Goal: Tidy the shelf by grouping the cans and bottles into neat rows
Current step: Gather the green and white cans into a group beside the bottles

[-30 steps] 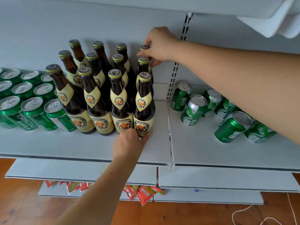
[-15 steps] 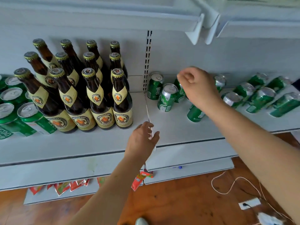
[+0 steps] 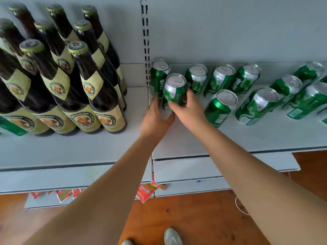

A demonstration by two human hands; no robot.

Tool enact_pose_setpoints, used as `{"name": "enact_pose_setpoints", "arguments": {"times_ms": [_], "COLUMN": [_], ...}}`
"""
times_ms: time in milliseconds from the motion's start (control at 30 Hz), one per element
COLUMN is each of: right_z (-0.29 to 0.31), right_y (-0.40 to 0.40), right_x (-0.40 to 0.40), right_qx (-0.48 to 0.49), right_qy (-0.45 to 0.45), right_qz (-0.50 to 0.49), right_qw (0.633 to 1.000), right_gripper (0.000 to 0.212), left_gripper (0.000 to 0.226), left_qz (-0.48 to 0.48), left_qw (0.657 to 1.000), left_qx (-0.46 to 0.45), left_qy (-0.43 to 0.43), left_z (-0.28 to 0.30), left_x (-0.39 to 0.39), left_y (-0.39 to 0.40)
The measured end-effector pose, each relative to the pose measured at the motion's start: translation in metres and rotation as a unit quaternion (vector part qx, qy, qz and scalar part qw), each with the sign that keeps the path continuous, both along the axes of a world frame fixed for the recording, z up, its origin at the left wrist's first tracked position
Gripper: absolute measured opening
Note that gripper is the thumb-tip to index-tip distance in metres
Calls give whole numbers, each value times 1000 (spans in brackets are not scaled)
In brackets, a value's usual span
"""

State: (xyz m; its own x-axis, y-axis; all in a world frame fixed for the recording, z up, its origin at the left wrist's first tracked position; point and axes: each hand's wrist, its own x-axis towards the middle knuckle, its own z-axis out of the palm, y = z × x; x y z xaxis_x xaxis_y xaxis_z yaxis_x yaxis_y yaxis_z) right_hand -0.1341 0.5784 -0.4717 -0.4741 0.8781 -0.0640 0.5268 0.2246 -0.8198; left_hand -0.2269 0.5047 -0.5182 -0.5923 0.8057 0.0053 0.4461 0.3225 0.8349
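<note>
1. Broadly, a pale grey shelf (image 3: 230, 138) runs across the whole view, with a slotted upright (image 3: 146, 41) splitting its back panel into a left bay and a right bay.
2. Below it, a wooden floor (image 3: 194, 218) shows, with red packets (image 3: 146, 190) hanging at a lower shelf edge and the toes of two shoes (image 3: 172, 236) at the bottom.
3. Filling the left bay, the brown bottles (image 3: 99, 96) stand upright in tight rows, cream labels facing forward, gold caps on top.
4. Scattered over the right bay, the green cans (image 3: 221, 106) stand loosely and unevenly, some near the back panel and others further forward, well apart from any straight line.
5. At the left end of that bay, a back can (image 3: 158, 75) stands just beside the upright.
6. Directly in front of it stands the held can (image 3: 174, 91), upright, between both hands.
7. On its right side, the right hand (image 3: 190, 110) wraps it, fingers curled across the lower front and thumb behind.
8. On its left side, the left hand (image 3: 155, 115) lies with fingers fairly straight, reaching up along the can's left flank; whether they press it or only sit beside it cannot be told.
</note>
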Motion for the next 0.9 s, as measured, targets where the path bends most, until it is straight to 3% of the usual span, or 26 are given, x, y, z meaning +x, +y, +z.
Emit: {"name": "enact_pose_setpoints", "arguments": {"times_ms": [100, 333, 467, 633, 900], "right_z": [-6, -6, 3, 8, -3], "right_y": [7, 10, -1, -1, 3], "right_x": [-3, -22, -43, -86, -94], "right_qx": [39, 92, 111, 111, 104], "right_qy": [0, -33, 2, 8, -21], "right_qz": [-1, 52, 116, 140, 146], "right_qw": [999, 994, 987, 984, 984], "right_gripper": [66, 65, 62, 60, 54], "left_gripper": [58, 54, 44, 59, 58], "left_qz": [25, 97, 147, 142, 142], "left_qw": [999, 992, 984, 980, 983], "left_qx": [41, 11, 3, -23, -3], "left_qy": [3, 74, 97, 137, 112], "left_z": [-8, -12, -13, -12, -15], "left_x": [0, 11, 19, 18, 14], "left_y": [1, -25, -44, -59, -68]}}
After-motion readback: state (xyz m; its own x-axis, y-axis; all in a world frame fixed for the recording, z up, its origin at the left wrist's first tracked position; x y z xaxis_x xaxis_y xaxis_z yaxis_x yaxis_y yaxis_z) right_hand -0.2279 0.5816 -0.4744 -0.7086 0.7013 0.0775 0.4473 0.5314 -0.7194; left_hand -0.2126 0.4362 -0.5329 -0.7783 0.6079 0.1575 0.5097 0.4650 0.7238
